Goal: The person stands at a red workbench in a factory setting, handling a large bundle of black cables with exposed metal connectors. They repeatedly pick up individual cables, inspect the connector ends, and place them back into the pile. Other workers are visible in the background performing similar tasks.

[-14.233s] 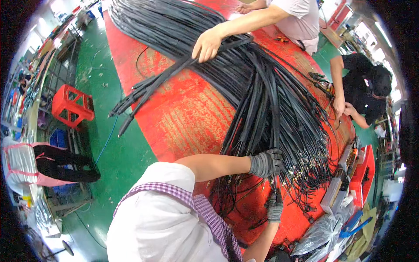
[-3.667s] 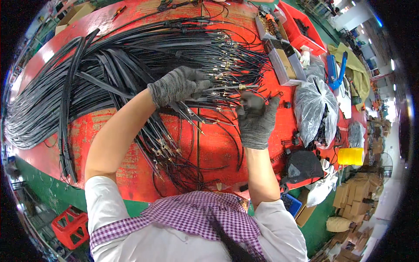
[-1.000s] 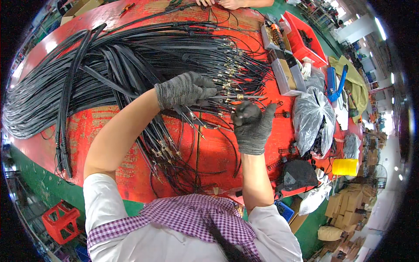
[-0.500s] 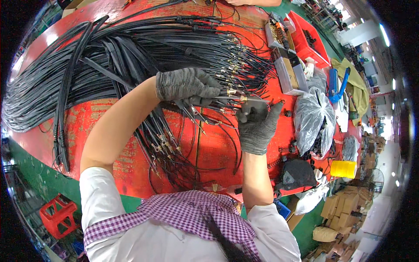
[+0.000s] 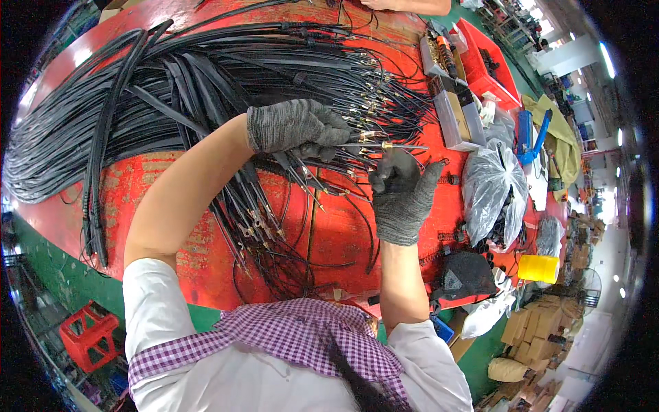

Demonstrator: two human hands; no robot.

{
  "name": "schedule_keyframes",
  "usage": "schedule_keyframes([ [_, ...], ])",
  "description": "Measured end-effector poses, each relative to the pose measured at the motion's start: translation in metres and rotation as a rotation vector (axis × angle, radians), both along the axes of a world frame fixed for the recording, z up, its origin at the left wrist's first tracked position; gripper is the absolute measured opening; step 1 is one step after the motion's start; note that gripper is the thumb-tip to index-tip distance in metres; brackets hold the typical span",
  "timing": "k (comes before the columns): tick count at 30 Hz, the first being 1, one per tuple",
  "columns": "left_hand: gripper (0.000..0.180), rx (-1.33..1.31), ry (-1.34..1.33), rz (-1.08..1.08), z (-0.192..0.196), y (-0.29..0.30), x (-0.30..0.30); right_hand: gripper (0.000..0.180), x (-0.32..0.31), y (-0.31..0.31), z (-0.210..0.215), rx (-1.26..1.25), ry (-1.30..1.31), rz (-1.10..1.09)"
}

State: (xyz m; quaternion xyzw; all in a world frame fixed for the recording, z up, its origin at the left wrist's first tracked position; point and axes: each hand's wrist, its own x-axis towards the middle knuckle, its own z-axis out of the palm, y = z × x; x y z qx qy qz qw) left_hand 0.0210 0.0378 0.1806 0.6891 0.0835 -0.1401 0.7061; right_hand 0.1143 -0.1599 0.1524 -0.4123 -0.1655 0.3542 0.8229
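My left hand (image 5: 298, 128), in a dark grey knitted glove, is closed around a thin black cable near its end. The cable's thin end (image 5: 408, 147) points right, with a small brass-coloured fitting (image 5: 386, 145) on it. Just below that end is my right hand (image 5: 403, 196), gloved the same way. Its fingers are bent up toward the fitting and its thumb stands apart. A small dark curled piece (image 5: 445, 161) shows by the thumb tip; whether the glove touches it is unclear. Behind both hands lies a large bundle of black cables (image 5: 226, 69) with brass-coloured ends.
Cable ends hang across the red worn tabletop (image 5: 329, 240). To the right are a clear bag of black parts (image 5: 495, 192), a red bin (image 5: 487, 93), a clear box (image 5: 456, 127), a blue tool (image 5: 532, 134) and a yellow spool (image 5: 538, 268). Another person's forearm (image 5: 412, 5) rests at the far edge.
The thin cable end, blurred before, now shows sharply and reaches further right past the right fingers. My right hand has shifted very slightly; my left keeps its grip.
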Motion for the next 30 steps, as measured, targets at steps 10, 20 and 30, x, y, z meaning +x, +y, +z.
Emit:
schedule_keyframes([
  [10,0.029,-0.021,-0.06,-0.05,-0.003,0.005,0.001,0.071,-0.008,0.005,0.006,-0.077,0.102,-0.085],
  [20,0.025,0.001,-0.053,-0.011,-0.001,0.003,0.0,0.065,-0.006,0.01,0.006,-0.005,0.172,-0.082],
  [30,0.025,-0.067,-0.034,-0.005,-0.001,0.005,0.001,0.065,-0.007,0.006,0.004,-0.081,0.127,-0.125],
])
